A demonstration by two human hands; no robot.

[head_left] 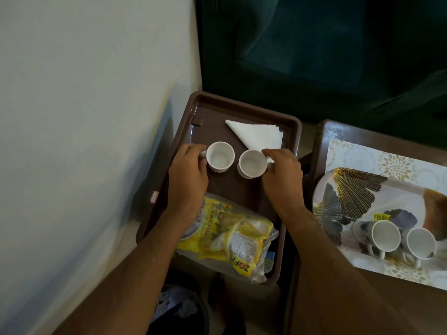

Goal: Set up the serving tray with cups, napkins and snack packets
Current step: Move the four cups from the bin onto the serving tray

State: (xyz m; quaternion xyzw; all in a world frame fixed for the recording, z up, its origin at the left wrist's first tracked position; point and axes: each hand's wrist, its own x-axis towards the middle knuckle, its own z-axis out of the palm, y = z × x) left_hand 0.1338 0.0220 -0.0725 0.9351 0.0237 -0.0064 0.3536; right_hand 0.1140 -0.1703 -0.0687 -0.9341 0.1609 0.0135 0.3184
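A brown serving tray (244,102) lies in front of me. Two white cups stand upright side by side in its middle. My left hand (187,175) pinches the handle of the left cup (220,157). My right hand (281,175) grips the right cup (251,164) at its right side, where the handle is hidden. A white napkin (256,135) folded into a triangle lies behind the cups. Yellow snack packets (232,234) in clear wrap lie at the tray's near end, partly under my left forearm.
A white wall (84,105) runs close along the left. A dark green sofa (326,52) stands behind the tray. To the right, a second, patterned tray (343,197) on a brown table carries two mugs (401,239) lying on their sides.
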